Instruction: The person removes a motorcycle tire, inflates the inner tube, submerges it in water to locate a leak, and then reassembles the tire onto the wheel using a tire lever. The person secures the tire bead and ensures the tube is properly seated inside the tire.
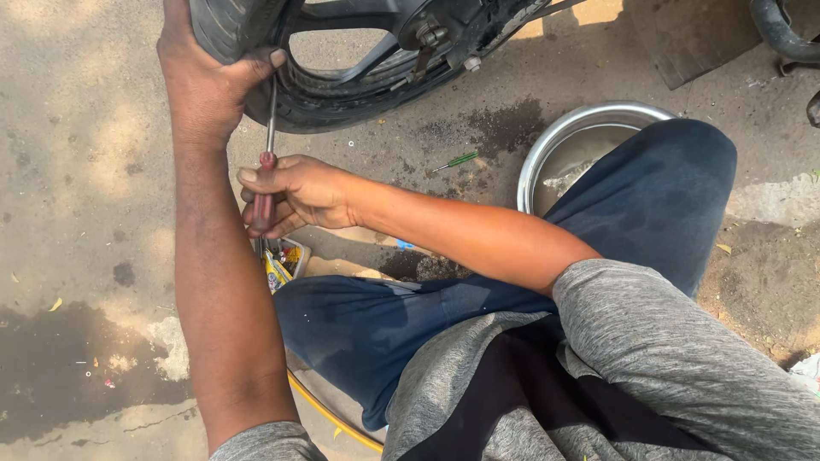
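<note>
A red-handled screwdriver (266,171) points up at the black motorcycle tyre (333,94), its shaft rising from the right hand (295,195), whose fingers are clenched around the handle. The left hand (205,72) grips the tyre's tread just above the tool's tip. Right of the tyre sit a small green screwdriver (457,160) and a steel basin (572,149).

the top edge cuts off most of the tyre (342,98) and the fingers of the left hand (205,77) gripping it. the shaft tip of the screwdriver (266,162) vanishes behind that hand's thumb, and the right hand (295,195) covers much of its red handle. the knee hides part of the metal bowl (572,145). the small box (282,260) holds bits too small to tell, perhaps patches.
</note>
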Action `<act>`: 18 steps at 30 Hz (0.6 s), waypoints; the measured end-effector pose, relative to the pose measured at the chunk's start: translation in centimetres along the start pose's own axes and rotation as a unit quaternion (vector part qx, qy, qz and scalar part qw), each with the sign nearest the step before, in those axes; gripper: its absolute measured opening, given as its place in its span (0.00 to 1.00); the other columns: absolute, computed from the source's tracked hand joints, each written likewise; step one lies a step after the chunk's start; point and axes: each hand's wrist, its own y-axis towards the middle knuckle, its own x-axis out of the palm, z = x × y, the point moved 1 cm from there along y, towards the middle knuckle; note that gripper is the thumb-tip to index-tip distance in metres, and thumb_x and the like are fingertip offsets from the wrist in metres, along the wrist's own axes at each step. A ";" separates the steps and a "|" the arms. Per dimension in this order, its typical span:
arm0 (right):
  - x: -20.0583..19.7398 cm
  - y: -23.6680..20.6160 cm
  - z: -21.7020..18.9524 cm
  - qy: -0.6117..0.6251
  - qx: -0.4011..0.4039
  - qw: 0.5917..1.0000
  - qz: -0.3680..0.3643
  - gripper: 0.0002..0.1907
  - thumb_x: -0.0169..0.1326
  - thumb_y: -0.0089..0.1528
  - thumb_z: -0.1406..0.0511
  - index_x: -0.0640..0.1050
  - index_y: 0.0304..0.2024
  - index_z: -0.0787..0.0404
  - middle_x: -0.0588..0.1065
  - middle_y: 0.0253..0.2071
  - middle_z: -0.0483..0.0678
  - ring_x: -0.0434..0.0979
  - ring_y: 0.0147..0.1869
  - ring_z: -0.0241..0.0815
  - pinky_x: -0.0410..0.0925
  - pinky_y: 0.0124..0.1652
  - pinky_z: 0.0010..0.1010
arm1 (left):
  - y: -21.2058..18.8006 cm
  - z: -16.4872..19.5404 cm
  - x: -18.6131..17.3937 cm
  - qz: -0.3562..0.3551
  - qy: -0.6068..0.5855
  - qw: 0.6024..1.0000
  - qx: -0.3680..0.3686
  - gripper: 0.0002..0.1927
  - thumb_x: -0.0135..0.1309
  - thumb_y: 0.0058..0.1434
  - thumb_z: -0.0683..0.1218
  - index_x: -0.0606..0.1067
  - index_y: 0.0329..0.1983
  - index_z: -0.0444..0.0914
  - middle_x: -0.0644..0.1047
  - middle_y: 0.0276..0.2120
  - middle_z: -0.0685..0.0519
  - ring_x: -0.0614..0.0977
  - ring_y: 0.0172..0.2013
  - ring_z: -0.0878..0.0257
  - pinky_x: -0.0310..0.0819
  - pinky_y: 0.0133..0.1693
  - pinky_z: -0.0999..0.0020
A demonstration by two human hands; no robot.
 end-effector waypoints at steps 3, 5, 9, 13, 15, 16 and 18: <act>-3.5 1.6 -1.6 -0.273 -0.092 0.941 0.180 0.15 0.62 0.60 0.59 0.77 0.42 0.63 0.79 0.34 0.51 0.79 0.34 0.42 0.74 0.32 0.34 | 0.0 -0.3 0.1 0.009 -0.007 1.000 -0.007 0.44 0.77 0.53 0.45 0.65 0.69 0.37 0.81 0.58 0.44 0.85 0.60 0.51 0.77 0.63 0.56; -5.6 2.2 -3.0 -0.505 -0.244 0.790 0.246 0.12 0.64 0.60 0.62 0.80 0.38 0.64 0.81 0.32 0.48 0.79 0.34 0.39 0.70 0.36 0.31 | -0.1 -0.4 0.2 0.013 -0.008 1.000 -0.007 0.42 0.79 0.53 0.46 0.66 0.64 0.37 0.82 0.58 0.45 0.85 0.61 0.51 0.77 0.64 0.56; -5.3 1.2 -3.1 -0.377 -0.002 0.913 0.156 0.13 0.63 0.58 0.62 0.79 0.40 0.65 0.80 0.33 0.51 0.82 0.35 0.43 0.75 0.33 0.33 | -0.2 -0.7 0.2 0.009 -0.031 0.999 -0.023 0.41 0.80 0.53 0.46 0.67 0.64 0.37 0.82 0.58 0.46 0.85 0.61 0.52 0.78 0.65 0.57; -0.8 -1.1 -3.0 -0.031 0.061 0.993 -0.094 0.19 0.61 0.62 0.57 0.77 0.44 0.67 0.82 0.40 0.56 0.86 0.43 0.48 0.79 0.40 0.35 | -0.1 -1.2 0.1 0.016 -0.039 0.999 -0.015 0.39 0.77 0.54 0.43 0.67 0.64 0.35 0.83 0.56 0.45 0.86 0.58 0.52 0.81 0.62 0.58; 0.5 -0.9 -3.0 -0.003 0.048 0.989 -0.142 0.22 0.62 0.64 0.55 0.77 0.45 0.69 0.81 0.41 0.57 0.86 0.44 0.49 0.79 0.40 0.35 | -0.1 -1.4 0.1 0.026 -0.031 0.999 -0.021 0.35 0.77 0.55 0.43 0.70 0.61 0.34 0.83 0.53 0.45 0.87 0.55 0.52 0.81 0.60 0.59; 0.4 -0.5 -2.9 -0.145 0.017 0.986 -0.077 0.20 0.63 0.62 0.56 0.78 0.46 0.66 0.81 0.41 0.55 0.85 0.44 0.47 0.79 0.41 0.36 | -0.1 -1.5 0.2 0.034 -0.022 0.999 -0.019 0.33 0.77 0.55 0.44 0.72 0.59 0.34 0.84 0.51 0.44 0.87 0.53 0.52 0.81 0.58 0.59; -0.7 0.1 -2.4 -0.537 -0.013 0.841 0.055 0.19 0.64 0.59 0.55 0.79 0.46 0.59 0.81 0.40 0.51 0.83 0.46 0.47 0.75 0.43 0.41 | -0.2 -1.7 0.2 0.038 -0.006 0.999 -0.025 0.30 0.78 0.54 0.46 0.75 0.55 0.34 0.85 0.48 0.44 0.88 0.50 0.53 0.82 0.56 0.59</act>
